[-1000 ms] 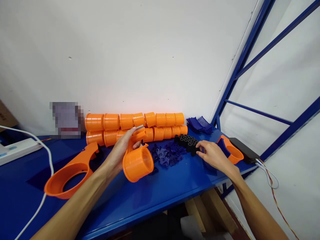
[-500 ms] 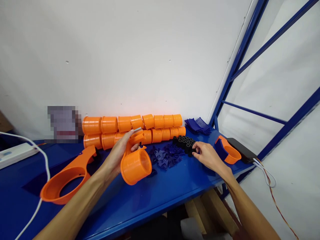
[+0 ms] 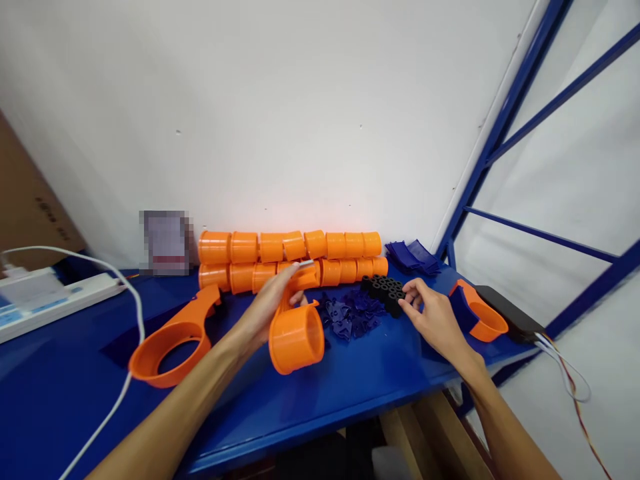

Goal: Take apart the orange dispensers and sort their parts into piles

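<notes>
My left hand (image 3: 273,300) is wrapped round the handle of an orange part with a round cup (image 3: 295,340) at its lower end. A grey strip shows at the top of that handle. At the right edge of the black ring-shaped pieces (image 3: 383,290) is my right hand (image 3: 425,308), its thumb and fingers apart with nothing visible between them. Dark blue small pieces (image 3: 353,313) lie heaped between the two hands. Behind them, two stacked rows of orange cups (image 3: 245,247) lie along the wall.
An orange ring-shaped holder (image 3: 195,320) lies left, near a white cable (image 3: 137,300) and power strip (image 3: 95,290). Blue sheets (image 3: 413,257) lie at the back right. An orange and blue part (image 3: 480,313) sits by a black box (image 3: 510,313). Blue frame bars (image 3: 480,173) rise at right.
The view has turned left, so everything appears farther right. My right hand's fingers have opened slightly at the black pieces. My left hand keeps its hold on the orange part.
</notes>
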Demonstrator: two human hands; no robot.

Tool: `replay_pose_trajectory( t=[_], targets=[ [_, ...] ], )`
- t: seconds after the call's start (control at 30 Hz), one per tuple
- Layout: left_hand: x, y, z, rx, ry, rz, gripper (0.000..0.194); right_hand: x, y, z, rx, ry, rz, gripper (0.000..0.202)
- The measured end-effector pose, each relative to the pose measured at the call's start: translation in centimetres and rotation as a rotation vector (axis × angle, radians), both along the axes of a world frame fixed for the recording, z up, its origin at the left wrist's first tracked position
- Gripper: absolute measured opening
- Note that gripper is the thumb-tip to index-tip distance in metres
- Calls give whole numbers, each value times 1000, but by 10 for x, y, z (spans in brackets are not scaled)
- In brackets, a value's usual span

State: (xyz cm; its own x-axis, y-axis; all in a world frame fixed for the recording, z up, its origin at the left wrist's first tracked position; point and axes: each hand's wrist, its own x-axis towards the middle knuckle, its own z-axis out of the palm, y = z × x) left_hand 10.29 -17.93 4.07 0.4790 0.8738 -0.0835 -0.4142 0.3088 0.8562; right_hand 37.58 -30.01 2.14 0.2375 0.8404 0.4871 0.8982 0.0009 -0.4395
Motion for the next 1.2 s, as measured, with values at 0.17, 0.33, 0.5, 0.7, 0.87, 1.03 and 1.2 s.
replay_pose_trajectory(
  t=[0.17, 0.33, 0.5, 0.7, 0.87, 1.03, 1.2],
  targets=[
    [2, 3, -10, 84, 103, -86, 54, -69, 21, 22, 108, 3, 265, 6],
    [2, 10, -19, 248, 214, -91, 53, -106, 70, 37, 103, 103, 291, 14],
    [-1, 16, -20, 438, 311, -102, 49, -94, 100, 51, -128, 171, 524, 15],
    [-15, 22, -6, 456, 303, -145, 42, -79, 96, 75, -310, 55, 759, 22],
    [-34, 30, 11, 262, -6, 129, 46, -52, 67, 91, -391, 125, 723, 27],
    [-48, 35, 21, 168, -326, 184, 39, -76, 61, 52, -268, 100, 435, 19],
    [-48, 34, 21, 166, -391, 147, 36, -150, 77, 9, -290, -314, 235, 18]
  ],
)
